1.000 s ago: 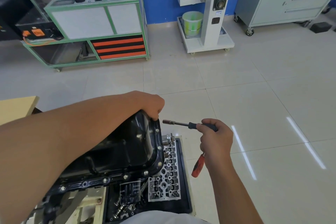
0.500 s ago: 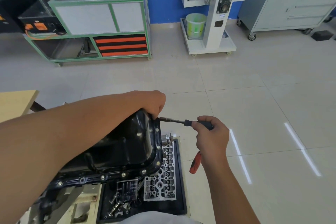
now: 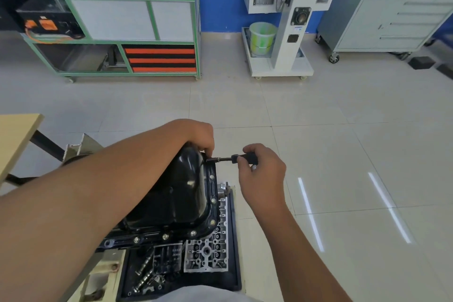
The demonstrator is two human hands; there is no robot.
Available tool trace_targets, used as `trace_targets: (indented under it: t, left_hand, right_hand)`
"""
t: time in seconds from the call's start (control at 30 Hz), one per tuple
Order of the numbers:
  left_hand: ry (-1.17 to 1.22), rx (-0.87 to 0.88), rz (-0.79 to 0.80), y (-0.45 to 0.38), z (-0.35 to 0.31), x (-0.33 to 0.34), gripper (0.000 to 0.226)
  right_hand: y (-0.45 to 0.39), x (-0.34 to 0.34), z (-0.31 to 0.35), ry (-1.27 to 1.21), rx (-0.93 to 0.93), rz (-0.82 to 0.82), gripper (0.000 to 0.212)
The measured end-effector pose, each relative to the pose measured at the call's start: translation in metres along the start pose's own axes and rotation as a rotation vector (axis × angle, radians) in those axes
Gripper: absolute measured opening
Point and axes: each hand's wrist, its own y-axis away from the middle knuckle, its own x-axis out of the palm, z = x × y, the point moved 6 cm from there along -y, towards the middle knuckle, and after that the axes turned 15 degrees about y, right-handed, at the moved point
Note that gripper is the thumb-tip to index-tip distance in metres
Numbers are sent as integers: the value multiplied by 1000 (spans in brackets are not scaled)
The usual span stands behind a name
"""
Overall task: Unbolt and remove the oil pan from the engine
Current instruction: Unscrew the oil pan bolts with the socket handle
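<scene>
Here my left hand curls over the far corner of the black oil pan, fingers bent down around its rim where the tool's tip meets it. My right hand grips the black handle of a socket driver, fingers and thumb wrapped around it, with the steel shaft lying level and pointing left to the pan's far flange. The tip sits right under my left fingertips, so I cannot tell whether it is seated on a bolt.

The oil pan is bolted-side up on the engine, its glossy sump bulging toward me, and its flange runs down the right side and along the near edge. Several bolts show in that flange, silver heads spaced along the rim. My left forearm crosses over the near-left part of the pan and hides it.

Below the engine lies a black tray on the floor, holding a grey aluminium cast part full of square pockets, plus loose bolts and small parts at its left end.

Across the tiled floor stands a green-framed bench with orange-and-black drawers, a white stand with a handwheel and a green bucket on its base, and a grey wheeled cabinet against the blue wall. A wooden tabletop corner juts in at the left.
</scene>
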Motion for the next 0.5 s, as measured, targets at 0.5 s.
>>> trace_targets:
  t: [0.5]
  left_hand:
    - [265,-66,39,20,18,-9,19]
  right_hand:
    - [-42,14,118,813,-645,481,31]
